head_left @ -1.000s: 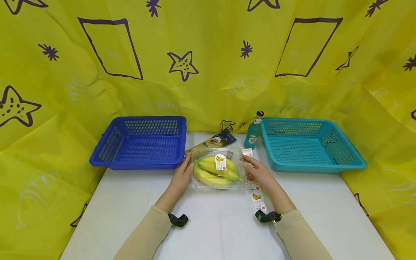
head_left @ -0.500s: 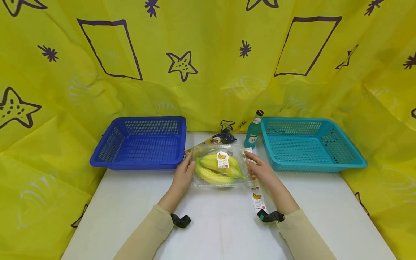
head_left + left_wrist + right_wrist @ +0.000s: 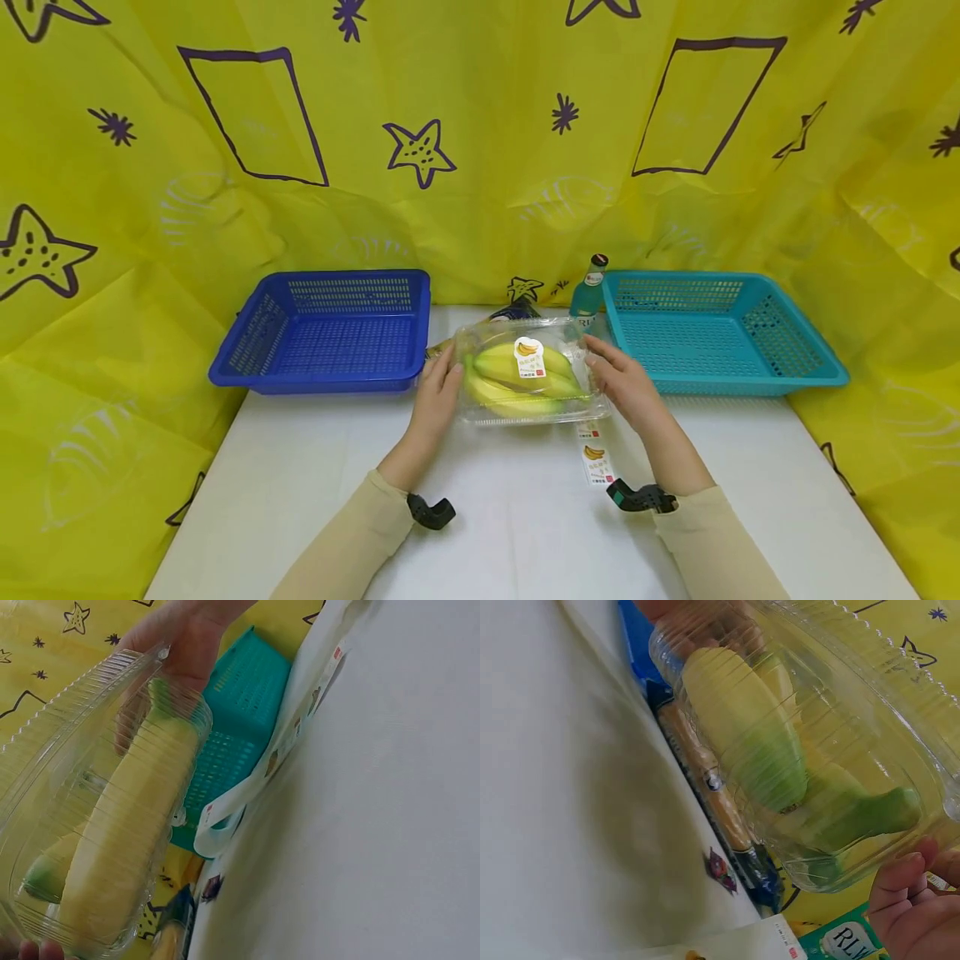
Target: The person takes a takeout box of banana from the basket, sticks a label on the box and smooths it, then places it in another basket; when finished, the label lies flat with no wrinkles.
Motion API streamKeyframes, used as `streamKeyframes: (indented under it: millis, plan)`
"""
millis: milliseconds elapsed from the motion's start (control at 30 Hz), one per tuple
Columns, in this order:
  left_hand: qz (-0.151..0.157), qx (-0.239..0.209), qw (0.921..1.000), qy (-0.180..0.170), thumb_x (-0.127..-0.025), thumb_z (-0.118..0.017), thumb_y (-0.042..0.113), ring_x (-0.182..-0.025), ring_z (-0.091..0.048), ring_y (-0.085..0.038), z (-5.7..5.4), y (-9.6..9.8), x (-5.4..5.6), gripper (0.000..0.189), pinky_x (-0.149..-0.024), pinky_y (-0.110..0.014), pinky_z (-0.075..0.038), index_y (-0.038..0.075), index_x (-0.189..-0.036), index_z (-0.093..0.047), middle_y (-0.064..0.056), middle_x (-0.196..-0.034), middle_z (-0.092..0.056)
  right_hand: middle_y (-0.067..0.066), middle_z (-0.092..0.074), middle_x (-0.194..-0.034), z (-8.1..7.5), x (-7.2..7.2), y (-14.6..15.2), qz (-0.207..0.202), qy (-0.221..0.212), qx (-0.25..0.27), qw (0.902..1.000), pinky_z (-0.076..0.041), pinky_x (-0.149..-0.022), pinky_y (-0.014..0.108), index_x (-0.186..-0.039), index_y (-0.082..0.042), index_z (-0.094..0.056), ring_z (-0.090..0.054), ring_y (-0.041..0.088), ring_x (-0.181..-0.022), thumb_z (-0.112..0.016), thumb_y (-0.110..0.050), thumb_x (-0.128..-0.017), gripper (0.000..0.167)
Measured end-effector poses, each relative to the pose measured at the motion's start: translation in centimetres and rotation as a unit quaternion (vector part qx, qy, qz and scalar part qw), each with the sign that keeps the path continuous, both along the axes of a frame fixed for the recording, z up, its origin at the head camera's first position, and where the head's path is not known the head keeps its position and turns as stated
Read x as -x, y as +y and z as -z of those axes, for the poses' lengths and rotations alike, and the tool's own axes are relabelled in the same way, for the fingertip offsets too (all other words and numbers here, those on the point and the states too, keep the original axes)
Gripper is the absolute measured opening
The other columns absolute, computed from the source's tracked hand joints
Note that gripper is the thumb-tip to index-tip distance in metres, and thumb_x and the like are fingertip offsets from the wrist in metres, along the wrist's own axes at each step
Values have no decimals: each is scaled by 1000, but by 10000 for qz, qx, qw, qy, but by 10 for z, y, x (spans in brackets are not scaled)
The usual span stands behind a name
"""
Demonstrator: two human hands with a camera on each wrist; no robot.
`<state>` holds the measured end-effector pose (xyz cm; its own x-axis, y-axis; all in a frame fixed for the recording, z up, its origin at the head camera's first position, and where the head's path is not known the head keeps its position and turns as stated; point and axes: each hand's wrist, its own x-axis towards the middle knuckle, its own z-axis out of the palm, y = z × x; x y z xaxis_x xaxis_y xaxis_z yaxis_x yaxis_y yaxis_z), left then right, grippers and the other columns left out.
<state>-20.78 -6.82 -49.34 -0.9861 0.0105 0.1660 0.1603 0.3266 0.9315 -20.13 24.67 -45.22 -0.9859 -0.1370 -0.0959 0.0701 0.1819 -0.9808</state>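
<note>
A clear plastic clamshell box [image 3: 540,419] of bananas [image 3: 495,393] is held above the white table between both hands. On its lid sits a white label [image 3: 529,358] with a banana picture. My left hand [image 3: 437,404] grips the left side; only its fingertips [image 3: 49,950] show at the bottom corner of the left wrist view. The right side is gripped by my right hand [image 3: 626,385], whose fingers [image 3: 900,881] curl at the box's edge in the right wrist view. Beneath the right part runs a strip of banana labels [image 3: 597,464], its loose end curling up in the left wrist view.
A blue basket [image 3: 315,386] stands at the back left, and a teal basket [image 3: 738,387] at the back right. Beside the teal one stands a green-blue bottle [image 3: 588,293]. Behind the box lies a long snack packet [image 3: 516,310], mostly hidden. A yellow patterned curtain [image 3: 480,233] closes the back.
Both hands have carried the banana box up and to the right in the head view. It now covers the bottle's lower part, more of the packet and more of the label strip.
</note>
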Motion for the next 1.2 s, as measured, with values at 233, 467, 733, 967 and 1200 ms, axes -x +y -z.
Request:
streamKeyframes:
  millis: [233, 467, 733, 967, 1200]
  plan:
    - [69, 41, 9999, 130, -104, -44, 34, -94, -46, -21, -19, 13, 4, 53, -84, -34, -43, 16, -153, -38, -8, -109, -48, 5, -39, -144, -16, -2, 8, 204, 50, 241, 9995, -36, -57, 17, -156, -15, -32, -40, 2, -67, -55, -37, -102, 62]
    - [194, -146, 9996, 111, -103, -43, 36, -101, -47, -22, -33, 36, 13, 55, -93, -41, -44, 15, -154, -36, -10, -121, -49, -5, -41, -141, -31, -1, 27, 192, 169, 758, 9968, -37, -60, 15, -156, -10, -29, -41, 2, -71, -56, -34, -101, 66]
    - [422, -250, 9988, 33, -104, -45, 37, -80, -45, -16, -50, 65, 23, 54, -66, -28, -44, 23, -155, -35, -5, -109, -47, -11, -48, -143, -43, 0, 56, 373, 435, 489, 9972, -33, -50, 16, -156, -13, -31, -39, -2, -59, -55, -37, -101, 65]
    - [864, -279, 9957, -207, -103, -42, 51, -68, -40, -13, -58, 95, 26, 61, -57, -25, -39, 30, -157, -25, -6, -121, -43, -13, -50, -131, -44, 2, 82, 480, 587, 972, 9924, -15, -43, 34, -155, -12, -33, -38, 6, -48, -55, -30, -102, 60]
    - [1084, -169, 9932, -398, -102, -42, 50, -77, -45, -11, -70, 119, 30, 63, -61, -25, -45, 26, -158, -25, -3, -120, -43, -10, -55, -128, -44, 10, 107, 688, 602, 1515, 9842, -33, -40, 17, -146, -14, -49, -46, 4, -53, -55, -23, -102, 45]
